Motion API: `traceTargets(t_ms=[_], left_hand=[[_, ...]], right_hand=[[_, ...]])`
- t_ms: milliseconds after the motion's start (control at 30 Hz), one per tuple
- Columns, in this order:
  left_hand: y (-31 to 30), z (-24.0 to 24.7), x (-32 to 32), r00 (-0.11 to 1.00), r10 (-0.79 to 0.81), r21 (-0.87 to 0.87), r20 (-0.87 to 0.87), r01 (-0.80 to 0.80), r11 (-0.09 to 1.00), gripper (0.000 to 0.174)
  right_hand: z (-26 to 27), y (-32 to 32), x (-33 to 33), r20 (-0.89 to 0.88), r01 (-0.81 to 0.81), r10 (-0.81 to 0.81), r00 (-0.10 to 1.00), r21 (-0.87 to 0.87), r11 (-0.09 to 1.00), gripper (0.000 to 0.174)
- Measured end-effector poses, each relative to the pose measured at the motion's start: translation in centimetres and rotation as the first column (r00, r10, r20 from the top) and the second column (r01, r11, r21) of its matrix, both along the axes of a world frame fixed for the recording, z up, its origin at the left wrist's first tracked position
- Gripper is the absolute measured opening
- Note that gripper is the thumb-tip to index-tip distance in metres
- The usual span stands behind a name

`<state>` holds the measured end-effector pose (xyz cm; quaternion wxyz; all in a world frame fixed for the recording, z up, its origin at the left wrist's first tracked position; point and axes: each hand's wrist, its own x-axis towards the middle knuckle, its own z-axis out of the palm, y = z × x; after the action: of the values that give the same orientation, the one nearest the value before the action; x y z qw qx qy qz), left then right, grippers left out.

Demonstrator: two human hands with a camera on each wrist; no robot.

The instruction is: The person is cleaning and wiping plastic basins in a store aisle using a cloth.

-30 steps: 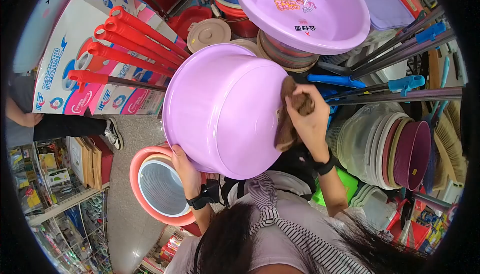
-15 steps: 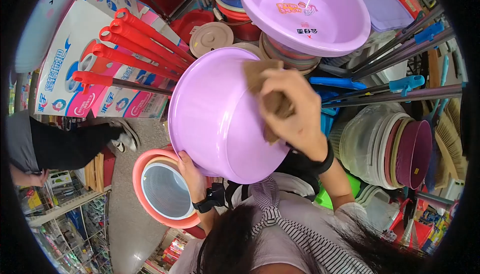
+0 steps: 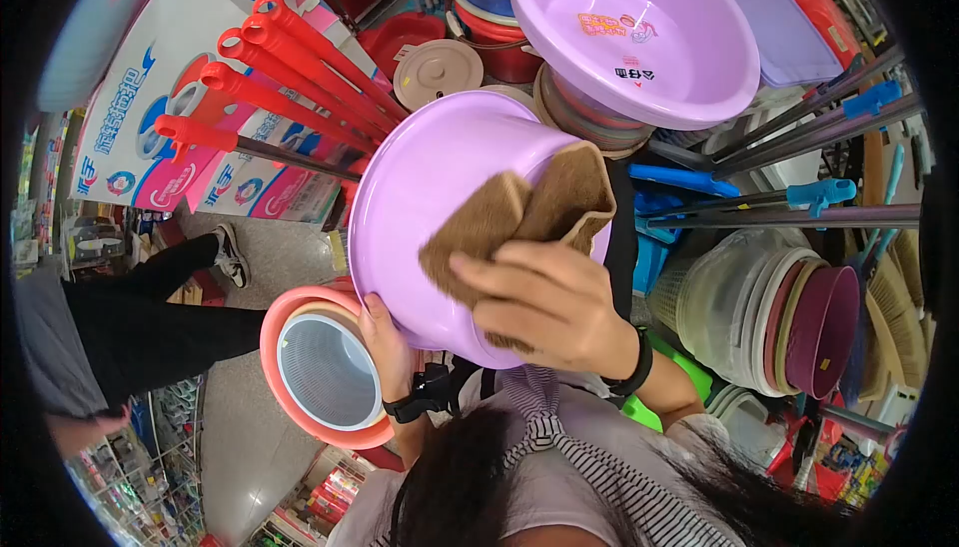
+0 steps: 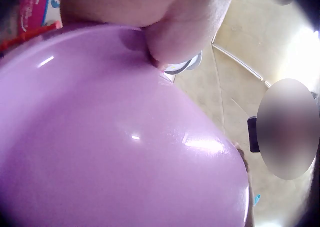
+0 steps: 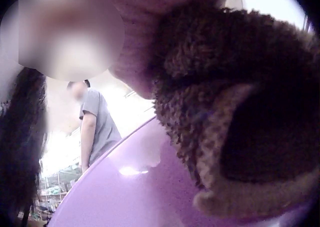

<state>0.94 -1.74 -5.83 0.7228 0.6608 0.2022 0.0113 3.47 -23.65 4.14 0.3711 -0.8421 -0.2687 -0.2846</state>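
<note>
two hands tend a purple basin [image 3: 405, 217] between red handles [image 3: 310, 67] and nested baskets [image 3: 779, 312]. on my remote feed, the left hand [image 3: 388, 347] steadies it tipped sideways, gripping near the rim, thumb on the outer wall, fingers hidden. the right hand [image 3: 559, 307], fingers outstretched, presses a brown cloth [image 3: 484, 222] against the side; i cannot see its thumb. a second ago the cloth sat bunched at the base; now it lies wider and closer to the rim. i judge that the wiping is passing from base to wall.
</note>
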Motion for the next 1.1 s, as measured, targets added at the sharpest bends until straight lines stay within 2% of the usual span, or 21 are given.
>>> traceTargets(t_ms=[67, 100, 167, 233, 300, 333, 367, 433, 500, 567, 633, 700, 733, 767, 800, 867, 1000, 1033, 1100], left_hand=[[0.6, -1.0, 0.0, 1.000, 0.002, -0.034, -0.003, -0.003, 0.999, 0.055], [0.6, -0.9, 0.1, 1.000, 0.003, -0.035, -0.005, -0.003, 0.999, 0.055], [0.4, -0.6, 0.4, 0.999, 0.045, 0.050, -0.029, -0.043, 0.998, 0.055], [0.5, -0.9, 0.6, 0.998, 0.051, 0.008, -0.034, -0.051, 0.999, 0.054], [0.4, -0.8, 0.6, 0.999, 0.048, -0.044, 0.007, -0.047, 0.998, 0.051], [0.2, -0.6, 0.5, 0.999, 0.049, -0.044, 0.002, -0.049, 0.998, 0.051], [0.0, -0.3, 0.6, 0.998, 0.059, -0.029, -0.025, -0.060, 0.998, 0.049], [0.0, 0.0, 0.7, 0.996, 0.073, -0.009, -0.045, -0.074, 0.997, 0.048], [0.2, -0.2, 0.7, 1.000, 0.026, -0.030, -0.012, -0.027, 0.999, 0.047], [0.4, -0.6, 0.7, 0.999, 0.034, -0.027, -0.010, -0.034, 0.999, 0.048], [0.5, -0.9, 0.8, 0.999, 0.038, -0.028, -0.010, -0.038, 0.999, 0.048], [0.5, -1.2, 0.7, 0.996, 0.078, 0.022, -0.050, -0.077, 0.997, 0.049], [0.4, -1.1, 0.5, 0.996, 0.075, 0.022, -0.054, -0.074, 0.997, 0.049], [0.2, -0.8, 0.5, 0.994, 0.086, 0.024, -0.065, -0.085, 0.996, 0.050], [0.1, -0.7, 0.5, 0.992, 0.099, 0.025, -0.072, -0.098, 0.995, 0.050], [-0.1, -0.8, 0.5, 0.994, 0.096, -0.024, -0.051, -0.097, 0.995, 0.051], [-0.2, -0.5, 0.6, 0.997, 0.062, -0.134, -0.054, -0.069, 0.989, 0.056], [0.0, -0.7, 0.6, 0.996, 0.061, -0.132, -0.057, -0.068, 0.989, 0.056], [0.3, -1.3, 0.7, 0.996, 0.078, -0.133, -0.049, -0.084, 0.988, 0.055]], right_hand=[[-0.8, -0.5, -0.7, -0.063, -0.217, 0.221, 0.973, 0.055, 0.975, 0.023], [-1.4, -1.0, -1.1, -0.065, -0.217, 0.221, 0.973, 0.053, 0.975, 0.023], [-3.0, -2.0, -1.8, -0.187, -0.403, 0.411, 0.892, 0.083, 0.912, 0.028], [-3.4, -2.4, -1.9, -0.226, -0.365, 0.376, 0.898, 0.093, 0.926, 0.025], [-3.4, -2.6, -1.4, -0.159, -0.176, 0.188, 0.969, 0.083, 0.981, 0.023], [-3.0, -2.1, -1.0, -0.131, -0.048, 0.070, 0.989, 0.161, 0.986, 0.022], [-2.7, -2.0, -0.5, -0.112, 0.034, -0.016, 0.994, 0.158, 0.987, 0.023], [-2.5, -1.0, -0.5, -0.087, 0.126, -0.111, 0.990, 0.200, 0.972, 0.023], [-2.3, -0.5, -1.5, -0.047, 0.034, -0.028, 0.998, 0.123, 0.992, 0.022], [-3.1, -0.2, -2.6, -0.034, -0.119, 0.121, 0.992, 0.071, 0.990, 0.020], [-3.1, -0.7, -2.7, -0.020, -0.200, 0.200, 0.980, -0.022, 0.979, 0.021], [-3.0, -1.4, -1.6, -0.037, -0.077, 0.076, 0.996, -0.024, 0.997, 0.021], [-2.9, -1.7, -0.6, -0.028, 0.042, -0.043, 0.999, -0.026, 0.999, 0.025], [-2.3, -2.1, 0.5, -0.110, 0.121, -0.117, 0.987, 0.032, 0.992, 0.030], [-2.2, -2.5, 2.0, -0.068, 0.179, -0.173, 0.982, 0.077, 0.981, 0.036], [-2.2, -3.3, 3.8, -0.091, 0.298, -0.289, 0.953, 0.116, 0.947, 0.038], [-4.7, -4.8, 4.2, -0.161, 0.488, -0.469, 0.869, 0.110, 0.866, 0.037], [-5.5, -5.2, 3.7, -0.165, 0.489, -0.469, 0.868, 0.110, 0.865, 0.037], [-7.0, -6.2, 2.3, -0.350, 0.610, -0.558, 0.752, 0.048, 0.791, 0.037]])
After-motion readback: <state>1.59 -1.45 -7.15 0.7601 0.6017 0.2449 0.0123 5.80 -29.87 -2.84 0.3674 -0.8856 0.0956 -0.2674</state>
